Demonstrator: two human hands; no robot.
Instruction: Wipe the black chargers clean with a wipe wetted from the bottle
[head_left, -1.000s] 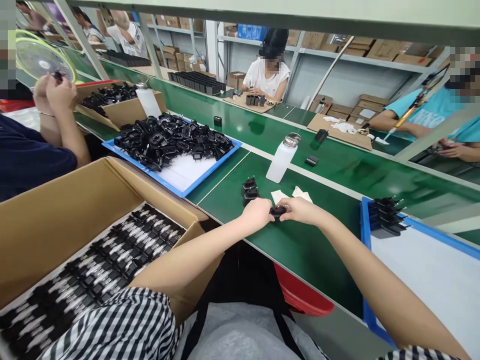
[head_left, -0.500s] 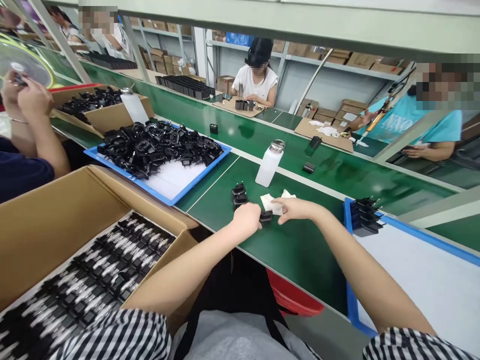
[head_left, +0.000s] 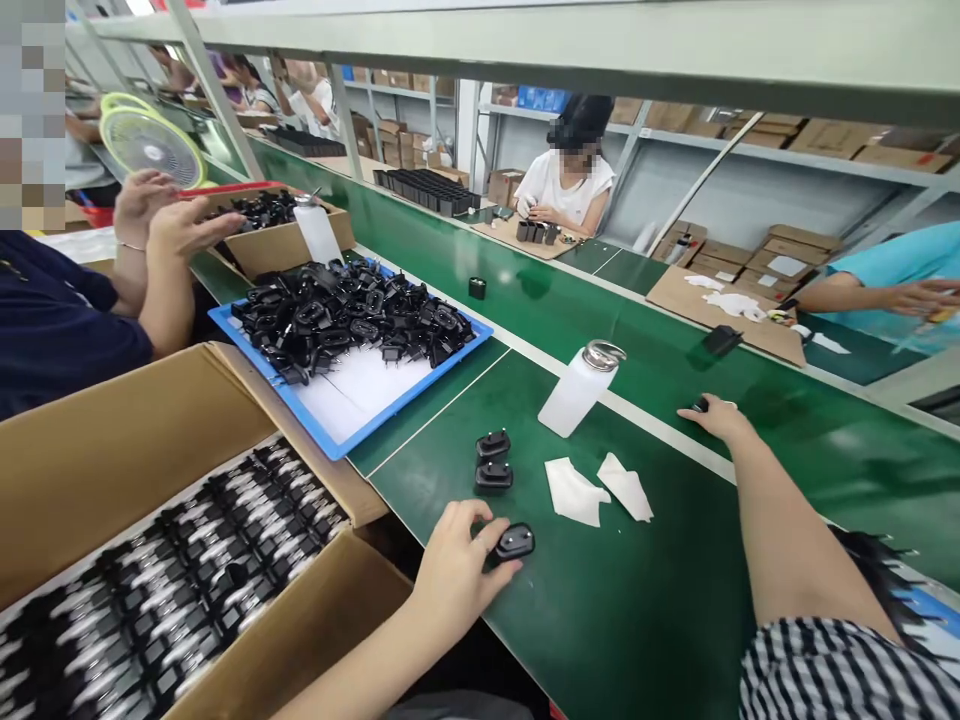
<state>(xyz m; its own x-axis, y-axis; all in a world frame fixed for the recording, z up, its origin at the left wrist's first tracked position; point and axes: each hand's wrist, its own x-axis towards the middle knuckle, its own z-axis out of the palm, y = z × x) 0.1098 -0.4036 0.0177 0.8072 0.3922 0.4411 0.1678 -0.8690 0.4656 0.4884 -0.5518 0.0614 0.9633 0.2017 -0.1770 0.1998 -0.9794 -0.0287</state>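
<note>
My left hand [head_left: 457, 560] rests near the front edge of the green bench, fingers pinched on a black plug adapter [head_left: 514, 541]. Two more black adapters [head_left: 493, 460] sit just beyond it. My right hand [head_left: 712, 415] reaches out onto the green conveyor belt [head_left: 787, 420], its fingers closed over a small black part [head_left: 701, 405] lying there. Two white wipes [head_left: 596, 490] lie between my hands. A white dispenser bottle [head_left: 577, 388] with a metal cap stands behind the wipes.
A blue tray [head_left: 341, 445] heaped with black adapters sits at left. A cardboard box [head_left: 112, 450] of packed adapters is at my near left. A co-worker's raised hands [head_left: 161, 215] and a fan [head_left: 142, 140] are at far left; other people work across the belt.
My hands have separated. The right hand left the adapter and stretched out to the belt over a black part. The left hand kept the adapter and drew back to the bench edge.
</note>
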